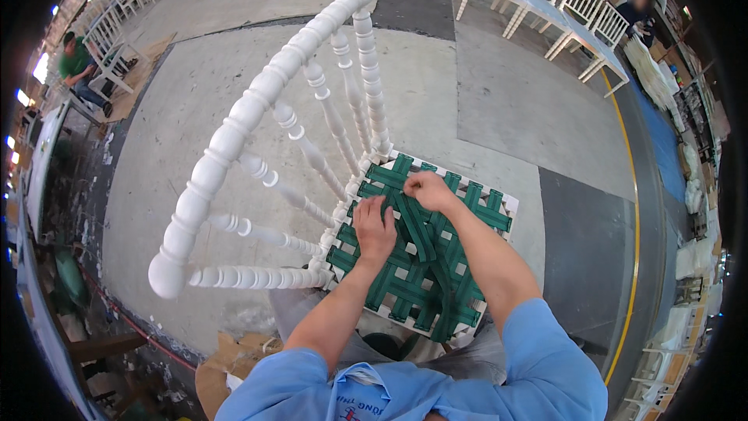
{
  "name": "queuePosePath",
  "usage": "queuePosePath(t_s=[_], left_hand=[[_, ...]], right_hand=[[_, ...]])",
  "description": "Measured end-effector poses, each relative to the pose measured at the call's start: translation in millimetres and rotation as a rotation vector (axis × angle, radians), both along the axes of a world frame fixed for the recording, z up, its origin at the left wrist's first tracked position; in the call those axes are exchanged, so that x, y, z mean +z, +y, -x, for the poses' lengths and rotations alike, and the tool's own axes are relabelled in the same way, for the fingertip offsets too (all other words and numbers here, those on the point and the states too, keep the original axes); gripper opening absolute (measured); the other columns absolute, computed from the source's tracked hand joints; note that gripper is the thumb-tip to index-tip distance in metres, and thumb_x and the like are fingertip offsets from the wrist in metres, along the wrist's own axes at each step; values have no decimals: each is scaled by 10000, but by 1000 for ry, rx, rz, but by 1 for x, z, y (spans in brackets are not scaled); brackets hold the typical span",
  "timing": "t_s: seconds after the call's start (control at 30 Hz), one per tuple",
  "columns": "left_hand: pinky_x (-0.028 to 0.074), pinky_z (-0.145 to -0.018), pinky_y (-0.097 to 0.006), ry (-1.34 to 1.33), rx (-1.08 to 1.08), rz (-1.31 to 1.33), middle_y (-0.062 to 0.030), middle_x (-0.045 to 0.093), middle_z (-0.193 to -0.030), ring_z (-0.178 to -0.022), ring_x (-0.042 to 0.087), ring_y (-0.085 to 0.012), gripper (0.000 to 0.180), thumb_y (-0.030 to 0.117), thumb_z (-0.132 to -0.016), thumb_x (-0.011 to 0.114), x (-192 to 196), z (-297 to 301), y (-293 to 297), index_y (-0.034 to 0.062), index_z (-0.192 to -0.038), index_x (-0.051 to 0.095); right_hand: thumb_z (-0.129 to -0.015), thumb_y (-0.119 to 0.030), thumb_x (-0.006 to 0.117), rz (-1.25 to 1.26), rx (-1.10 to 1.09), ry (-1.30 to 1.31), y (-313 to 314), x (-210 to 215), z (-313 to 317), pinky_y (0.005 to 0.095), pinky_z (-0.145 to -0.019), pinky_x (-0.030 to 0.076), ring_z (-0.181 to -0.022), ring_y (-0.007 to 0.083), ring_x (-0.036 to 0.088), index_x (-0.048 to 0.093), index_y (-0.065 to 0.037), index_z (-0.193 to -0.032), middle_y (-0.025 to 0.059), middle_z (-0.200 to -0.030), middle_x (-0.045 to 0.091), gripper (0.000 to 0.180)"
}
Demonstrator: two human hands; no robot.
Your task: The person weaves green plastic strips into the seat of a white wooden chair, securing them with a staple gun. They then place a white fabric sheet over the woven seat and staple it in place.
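A white chair with a turned back (253, 101) stands between my knees, its spindled back to the left. Dark green webbing straps (389, 284) cross in an open weave over its seat frame. One loose length of green webbing strap (418, 228) lies folded over the weave and trails toward me. My left hand (375, 230) rests on the webbing beside the back posts, fingers stretched out and holding nothing that I can see. Near the far middle of the seat, my right hand (428, 190) is pinched closed at the loose strap's upper end; its fingertips are partly hidden.
Several white chairs (538, 0) with pale seats line the far right. A person in green (78, 70) sits at the far left by another chair, and another person (637, 9) is at the right edge. Torn cardboard (230, 366) lies near my left leg.
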State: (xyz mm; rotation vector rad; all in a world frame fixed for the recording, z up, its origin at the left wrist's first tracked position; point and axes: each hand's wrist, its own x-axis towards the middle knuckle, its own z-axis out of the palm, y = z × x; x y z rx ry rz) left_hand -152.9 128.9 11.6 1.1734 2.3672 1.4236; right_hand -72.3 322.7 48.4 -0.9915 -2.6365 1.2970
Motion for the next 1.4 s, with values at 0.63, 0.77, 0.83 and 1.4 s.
queuePosePath(t_s=[0.63,0.77,0.83,1.4], left_hand=[[199,-1253,-692,222,-114,534,21,289,-1760,-1603,227,-444,601,414,-1106,471,-11,21,62,215,-1668,391],[158,-1263,-714,237,-143,607,81,251,-1780,-1626,173,-437,599,445,-1125,388,-9,19,65,240,-1687,358],[135,-1274,-709,217,-151,580,78,262,-1778,-1629,171,-431,597,454,-1115,399,-4,18,69,250,-1676,383],[267,-1239,-661,510,-52,721,141,294,-1762,-1591,314,-376,577,488,-1140,296,-20,5,79,302,-1679,383]], right_hand=[[-912,-217,767,-358,-119,-81,29,-37,70,443,-862,555,-950,336,704,754,-120,-1090,144,-998,691,203],[-914,-183,786,-35,-257,-30,36,-19,60,414,-810,580,-886,296,711,652,-131,-1262,111,-1010,690,377],[-947,-151,768,165,-382,258,38,-14,30,360,-742,569,-832,214,684,618,-120,-1287,70,-986,671,374],[-835,-329,804,1,-1599,-746,-375,92,-613,425,-737,555,-773,260,722,789,23,-935,153,-829,755,366]])
